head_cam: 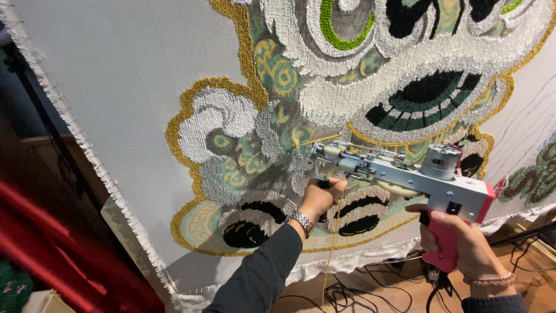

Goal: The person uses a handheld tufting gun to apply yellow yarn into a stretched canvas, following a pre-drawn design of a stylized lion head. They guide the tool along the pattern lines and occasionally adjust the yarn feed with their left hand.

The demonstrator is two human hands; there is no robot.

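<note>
Against the stretched backing cloth [116, 104], a tufting gun [399, 171] is pressed nose-first into the design, its needle tip sitting right at the yellow and teal swirls near the middle of the rug. Right hand [460, 243] is wrapped tight around the pink pistol grip, index finger up by the trigger. Left hand [318, 198] is closed around the black front handle under the barrel, a metal watch [301, 221] on that wrist and a bead bracelet [489, 280] on the other. A strand of yellow yarn [333, 249] hangs from the gun down towards the floor.

Looks like filling work is in hand: gold detail going into the patterned patch, with the white, black and green loops around it already laid. Any next pass calls for firm, even pressure into the cloth and both hands steering together along the gold outline [191, 104]. Cables [370, 293] lie tangled on the wooden floor below; red fabric [52, 243] sits at the left.
</note>
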